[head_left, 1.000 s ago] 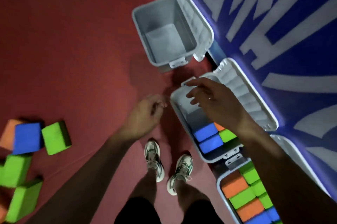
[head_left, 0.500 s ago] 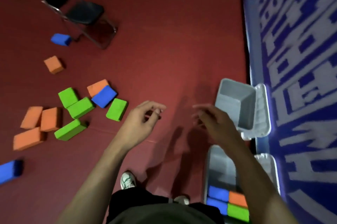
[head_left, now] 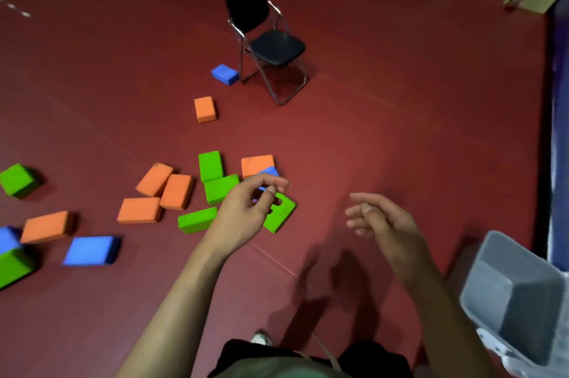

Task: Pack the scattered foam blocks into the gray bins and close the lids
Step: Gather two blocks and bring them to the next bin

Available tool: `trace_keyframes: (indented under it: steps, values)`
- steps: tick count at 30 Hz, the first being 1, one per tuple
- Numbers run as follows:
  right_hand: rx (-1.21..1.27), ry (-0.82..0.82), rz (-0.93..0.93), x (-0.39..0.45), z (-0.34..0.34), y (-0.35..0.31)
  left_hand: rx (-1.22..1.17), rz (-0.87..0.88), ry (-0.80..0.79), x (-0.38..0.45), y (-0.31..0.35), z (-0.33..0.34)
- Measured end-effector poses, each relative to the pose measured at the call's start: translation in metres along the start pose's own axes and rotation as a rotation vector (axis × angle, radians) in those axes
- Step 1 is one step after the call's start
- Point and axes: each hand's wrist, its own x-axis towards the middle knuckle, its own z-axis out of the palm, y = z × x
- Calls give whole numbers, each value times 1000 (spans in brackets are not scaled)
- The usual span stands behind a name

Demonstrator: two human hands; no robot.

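Several foam blocks (head_left: 172, 192) lie scattered on the red floor (head_left: 385, 137), ahead and to the left of the person, with the densest cluster directly beyond the left hand (head_left: 246, 214). Nearest in that cluster is a green block (head_left: 281, 217), partly covered by the left hand in this view; its long axis runs diagonally, from lower left to upper right. A blue block (head_left: 268, 172) and an orange block (head_left: 257, 164) lie just beyond it, touching or overlapping.

Left hand: raised above the cluster, fingers loosely curled, thumb and forefinger close together, holding nothing. Right hand (head_left: 378, 217): over bare floor to the right of the cluster, fingers relaxed and slightly bent, holding nothing. The left hand is the nearer to the green block; the right hand is well apart from every block.

One gray bin (head_left: 520, 294) stands at lower right, lid open, interior empty as far as visible, on the right-hand side of the person. Judged from this layout, carrying runs from left to right.

A black folding chair (head_left: 264, 38) stands farther off, with another blue block (head_left: 224, 74) just beside its legs.

No brand, label or legible writing is visible.
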Motion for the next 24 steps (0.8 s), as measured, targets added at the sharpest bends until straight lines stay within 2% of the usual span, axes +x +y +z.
trace_keyframes:
  steps: [4, 10, 19, 24]
  values:
    - [-10, -58, -1, 53, 18, -9, -26, -37, 7, 45, -8, -2]
    - [55, -105, 47, 163, 5, -15, -33, -106, 40, 125, -12, 25]
    - [9, -369, 20, 376, -63, -53, -73, -174, 278, 292, 20, 77]
    - [-28, -474, 11, 483, -75, -80, -108, -199, 390, 369, 28, 92]
